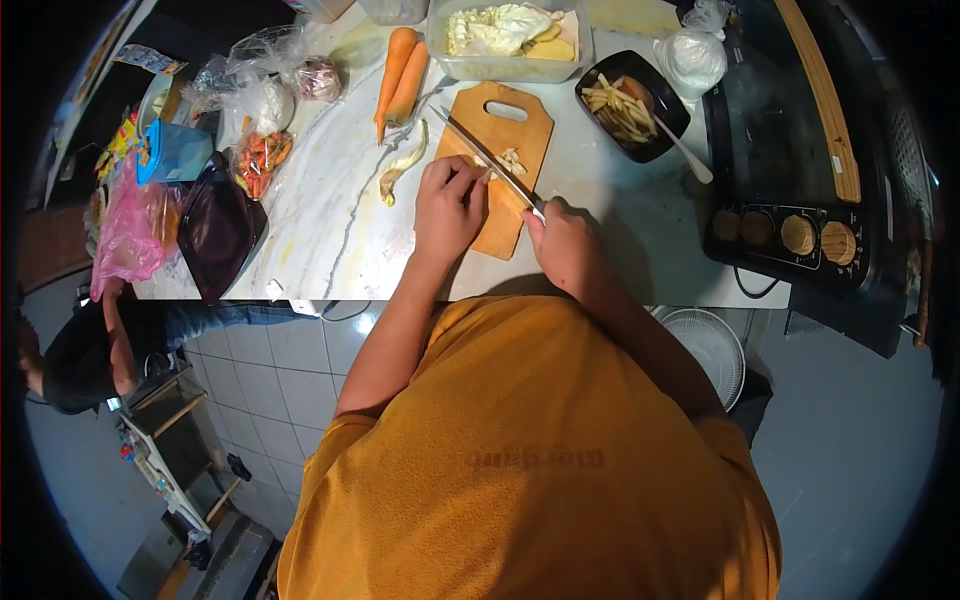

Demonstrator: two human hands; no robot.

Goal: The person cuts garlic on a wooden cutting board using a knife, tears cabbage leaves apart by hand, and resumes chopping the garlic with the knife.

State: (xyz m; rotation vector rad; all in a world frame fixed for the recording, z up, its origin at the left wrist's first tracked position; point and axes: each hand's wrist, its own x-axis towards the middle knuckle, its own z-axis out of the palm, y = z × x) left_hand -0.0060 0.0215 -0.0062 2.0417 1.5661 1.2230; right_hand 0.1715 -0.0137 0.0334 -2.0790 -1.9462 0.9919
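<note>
My right hand grips the handle of a kitchen knife, whose long blade slants up and left across the wooden cutting board. My left hand rests at the board's left edge with curled fingertips close to the blade; what they pinch, if anything, is hidden. Beyond the blade lie small pale chopped pieces. On the marble counter left of the board is a curved, pale yellow-green strip, and above it are two carrots.
A clear container of pale chopped vegetables stands behind the board. Right are a black bowl of pale strips with a spoon, and a black stove. Bagged chillies and a dark tray lie left, near another person's arm.
</note>
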